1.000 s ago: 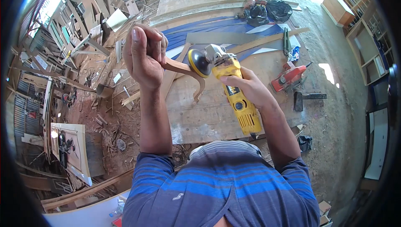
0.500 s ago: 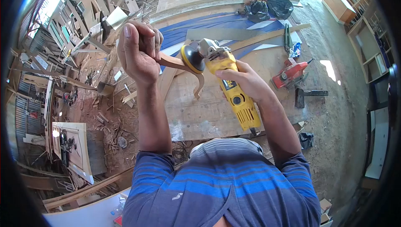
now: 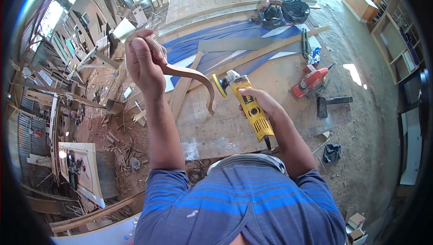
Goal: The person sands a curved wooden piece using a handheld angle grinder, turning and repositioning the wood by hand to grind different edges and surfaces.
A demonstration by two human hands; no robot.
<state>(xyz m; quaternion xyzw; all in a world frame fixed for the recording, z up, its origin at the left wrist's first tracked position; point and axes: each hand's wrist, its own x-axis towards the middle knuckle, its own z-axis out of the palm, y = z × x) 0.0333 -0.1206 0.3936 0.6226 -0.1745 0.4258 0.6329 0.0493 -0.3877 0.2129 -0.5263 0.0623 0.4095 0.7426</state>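
My left hand [image 3: 146,62] is closed round one end of a curved wooden piece [image 3: 194,74], raised over the worktable [image 3: 216,130]. The piece's free end hooks downward. My right hand [image 3: 261,102] grips a yellow angle grinder [image 3: 257,117] by its body. The grinder's yellow-edged disc [image 3: 220,85] is just right of the curved piece, with a small gap between them.
On the table's right lie a red power tool [image 3: 310,82], a hammer [image 3: 333,104] and green-handled pliers or cutters [image 3: 305,44]. Long boards [image 3: 270,48] and blue sheeting [image 3: 180,46] lie behind, near black plastic bags [image 3: 295,11]. Wood scraps [image 3: 122,150] cover the ground at left.
The grinder has moved down and away from the wooden piece, where its disc was against or over it. My left hand has shifted slightly left, and more of the piece shows.
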